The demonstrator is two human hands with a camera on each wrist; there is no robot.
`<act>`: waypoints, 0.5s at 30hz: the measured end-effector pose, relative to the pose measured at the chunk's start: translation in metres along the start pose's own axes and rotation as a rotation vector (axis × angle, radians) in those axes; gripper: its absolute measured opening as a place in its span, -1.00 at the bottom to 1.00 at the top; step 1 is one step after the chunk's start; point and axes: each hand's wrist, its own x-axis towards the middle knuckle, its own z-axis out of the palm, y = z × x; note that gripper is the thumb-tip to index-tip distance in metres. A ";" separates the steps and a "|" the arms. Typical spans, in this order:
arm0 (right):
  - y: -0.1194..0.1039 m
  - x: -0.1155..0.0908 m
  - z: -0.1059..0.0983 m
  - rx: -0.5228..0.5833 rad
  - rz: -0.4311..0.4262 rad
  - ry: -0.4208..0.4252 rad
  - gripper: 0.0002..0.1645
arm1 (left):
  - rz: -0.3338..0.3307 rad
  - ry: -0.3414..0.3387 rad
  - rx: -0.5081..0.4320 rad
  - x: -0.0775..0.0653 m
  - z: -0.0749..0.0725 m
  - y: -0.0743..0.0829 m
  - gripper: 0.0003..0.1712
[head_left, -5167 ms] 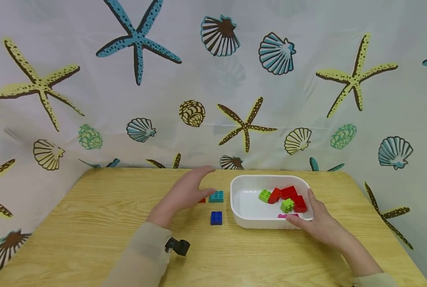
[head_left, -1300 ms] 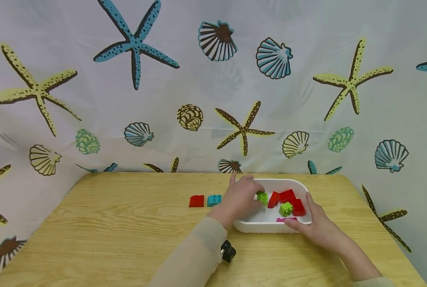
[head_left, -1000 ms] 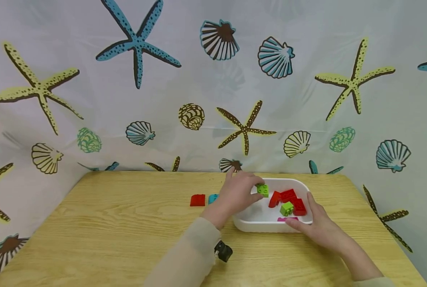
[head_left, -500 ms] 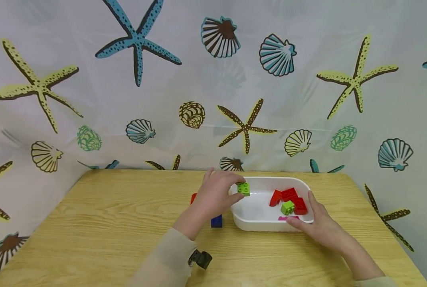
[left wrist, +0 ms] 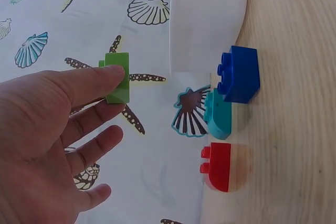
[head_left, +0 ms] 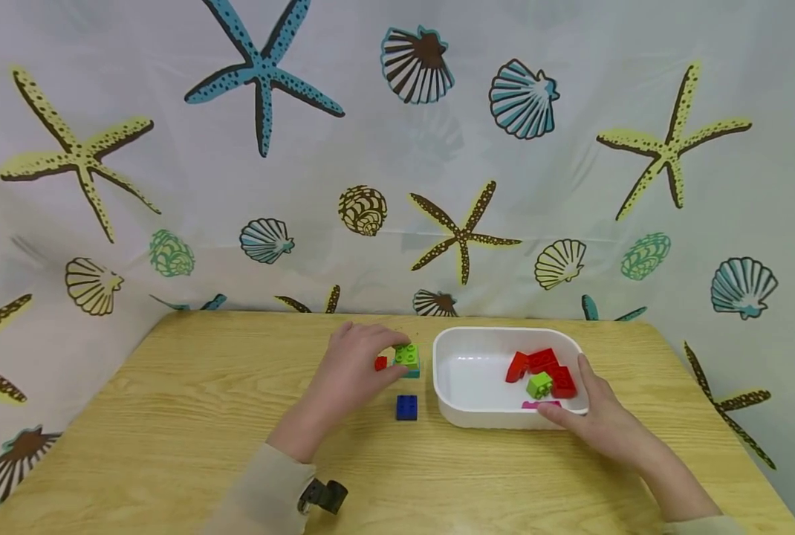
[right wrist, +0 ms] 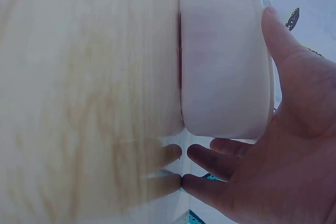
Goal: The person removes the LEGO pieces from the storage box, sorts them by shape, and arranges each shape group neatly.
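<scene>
My left hand (head_left: 354, 371) pinches a light green toy building brick (head_left: 407, 354) between thumb and fingertips. In the left wrist view this brick (left wrist: 118, 59) hangs well above the table. Seen from the head, it overlaps a teal brick (head_left: 411, 374) standing on the table. A red brick (head_left: 380, 363), partly hidden by the left hand, sits left of the teal one. Nearer to me lies a blue brick (head_left: 407, 407). My right hand (head_left: 601, 416) grips the right end of a white plastic tub (head_left: 491, 420), thumb over the rim and fingers along the outer wall (right wrist: 226, 77).
Inside the tub's right half are several red bricks (head_left: 542, 361), another light green brick (head_left: 539, 385) and a pink piece (head_left: 530, 405) by the front wall. All this stands on a wooden table (head_left: 170, 416). A curtain with starfish and shells (head_left: 304, 193) rises behind it.
My left hand has taken the light green brick out of the tub and carried it left, over to the teal brick. The right hand has stayed at the tub's right end.
</scene>
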 end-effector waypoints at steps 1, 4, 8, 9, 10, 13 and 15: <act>0.000 0.000 0.000 0.001 -0.001 0.001 0.59 | -0.006 -0.003 0.006 -0.002 -0.001 -0.003 -0.57; 0.000 0.000 0.000 0.000 -0.005 0.006 0.60 | -0.020 -0.002 0.024 -0.008 -0.003 -0.010 -0.57; 0.000 0.000 0.000 0.011 -0.005 0.004 0.60 | -0.058 -0.025 0.030 -0.016 -0.004 -0.017 -0.57; 0.000 0.000 0.000 0.014 -0.003 0.003 0.61 | -0.067 -0.036 0.033 -0.017 -0.004 -0.018 -0.57; 0.000 0.000 0.000 0.016 -0.002 0.002 0.61 | -0.078 -0.047 0.033 -0.018 -0.003 -0.019 -0.57; 0.000 0.000 0.000 0.012 -0.003 0.002 0.61 | -0.096 -0.073 0.047 -0.022 -0.002 -0.023 -0.57; 0.000 -0.001 0.000 0.008 -0.003 0.001 0.61 | -0.113 -0.093 0.051 -0.024 -0.001 -0.025 -0.57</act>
